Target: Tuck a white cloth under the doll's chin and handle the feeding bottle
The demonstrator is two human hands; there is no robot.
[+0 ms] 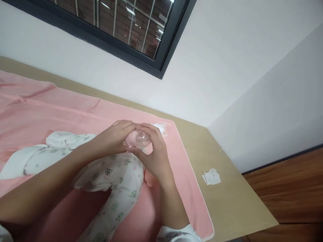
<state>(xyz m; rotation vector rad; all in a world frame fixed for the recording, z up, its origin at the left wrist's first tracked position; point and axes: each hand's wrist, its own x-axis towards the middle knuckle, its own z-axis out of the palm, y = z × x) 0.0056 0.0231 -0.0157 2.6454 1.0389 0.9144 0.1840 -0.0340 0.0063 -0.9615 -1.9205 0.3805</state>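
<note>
Both my hands are cupped around a pink baby bottle (138,138) with a clear, rounded top, held above the pink cloth. My left hand (116,135) wraps it from the left, and its fingers hide much of the lower part. From the right, my right hand (155,153) curves over it, thumb below and fingers above. Under my forearms lie white baby clothes (118,174) with a green animal print. A small skin-toned part (149,178), perhaps of a doll, shows beside the clothes, next to my right wrist.
The pink cloth (186,181) covers much of the tan tabletop (234,201). A crumpled white paper (211,176) lies at the right, and a clear wrapper with white paper (161,127) sits behind my right hand. A dark-framed window (156,67) is in the white wall.
</note>
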